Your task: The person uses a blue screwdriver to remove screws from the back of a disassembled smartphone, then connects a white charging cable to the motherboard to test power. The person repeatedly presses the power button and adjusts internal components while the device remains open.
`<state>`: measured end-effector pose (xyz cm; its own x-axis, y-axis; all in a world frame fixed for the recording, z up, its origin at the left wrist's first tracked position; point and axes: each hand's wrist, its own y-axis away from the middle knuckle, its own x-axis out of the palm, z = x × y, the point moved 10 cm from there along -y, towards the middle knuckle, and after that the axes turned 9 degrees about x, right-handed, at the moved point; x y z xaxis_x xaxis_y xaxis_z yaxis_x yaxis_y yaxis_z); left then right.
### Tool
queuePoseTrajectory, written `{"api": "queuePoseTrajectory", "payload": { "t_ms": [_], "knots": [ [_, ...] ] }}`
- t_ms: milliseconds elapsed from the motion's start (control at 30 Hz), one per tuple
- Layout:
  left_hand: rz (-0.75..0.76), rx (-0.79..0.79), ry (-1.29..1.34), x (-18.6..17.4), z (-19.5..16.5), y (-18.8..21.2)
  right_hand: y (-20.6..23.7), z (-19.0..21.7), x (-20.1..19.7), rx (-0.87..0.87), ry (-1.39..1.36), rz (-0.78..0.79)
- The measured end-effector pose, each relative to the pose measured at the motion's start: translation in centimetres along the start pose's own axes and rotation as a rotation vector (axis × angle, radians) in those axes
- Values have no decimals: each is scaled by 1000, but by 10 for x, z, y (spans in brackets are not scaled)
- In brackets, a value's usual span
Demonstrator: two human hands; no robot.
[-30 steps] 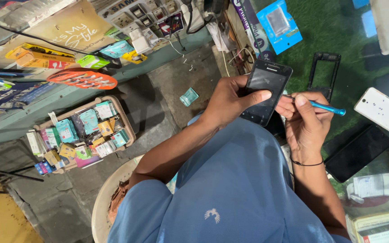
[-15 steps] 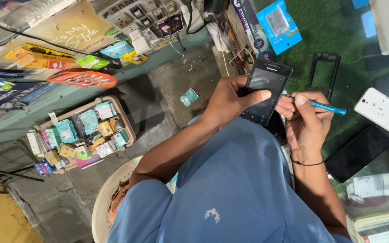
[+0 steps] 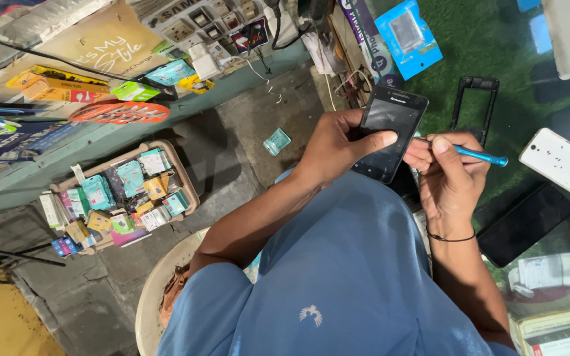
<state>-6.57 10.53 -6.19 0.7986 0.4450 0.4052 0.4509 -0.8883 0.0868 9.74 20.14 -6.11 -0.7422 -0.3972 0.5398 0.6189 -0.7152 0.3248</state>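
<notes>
While the phone is held above the lap, the work sits at the prying stage.

Left hand: the left hand (image 3: 334,148) is wrapped around a black phone (image 3: 388,132), thumb pressed on the lower part of its dark screen.

Right hand: the right hand (image 3: 446,175) is pinched closed on a thin blue tool (image 3: 476,155), its tip meeting the phone's edge at 3 o'clock.

Phone: screen up, tilted, just off the edge of the green mat (image 3: 496,59), above the blue-clad knee (image 3: 338,264).

Step in hand: by the look of it, the tool is being worked into the seam between screen and body.

Next move: judged from the grip, it calls for a steady left hand and a light, shallow slide of the tip along the edge, not a hard lever.

At 1 o'clock of the phone: an empty black phone frame (image 3: 474,105) lies on the mat, with a blue packet (image 3: 407,36) at 12 o'clock.

At 3 o'clock: a white phone back (image 3: 561,160), and lower, a dark glass panel (image 3: 524,223).

At 9 o'clock: a tray of small boxes (image 3: 120,194) on the concrete floor (image 3: 232,145), well apart.

In the way: nothing blocks the tool; the loose parts lie close to the right elbow's sweep.
</notes>
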Motion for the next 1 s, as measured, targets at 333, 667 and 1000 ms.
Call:
{"api": "queuePoseTrajectory", "payload": {
  "t_ms": [333, 667, 1000],
  "knots": [
    [2, 9, 6, 0, -4, 0, -1, 0, 1, 1, 2, 2],
    [0, 5, 7, -1, -3, 1, 0, 0, 3, 1, 7, 3],
    [0, 1, 33, -1, -3, 3, 2, 0, 5, -4, 14, 0]
  ]
}}
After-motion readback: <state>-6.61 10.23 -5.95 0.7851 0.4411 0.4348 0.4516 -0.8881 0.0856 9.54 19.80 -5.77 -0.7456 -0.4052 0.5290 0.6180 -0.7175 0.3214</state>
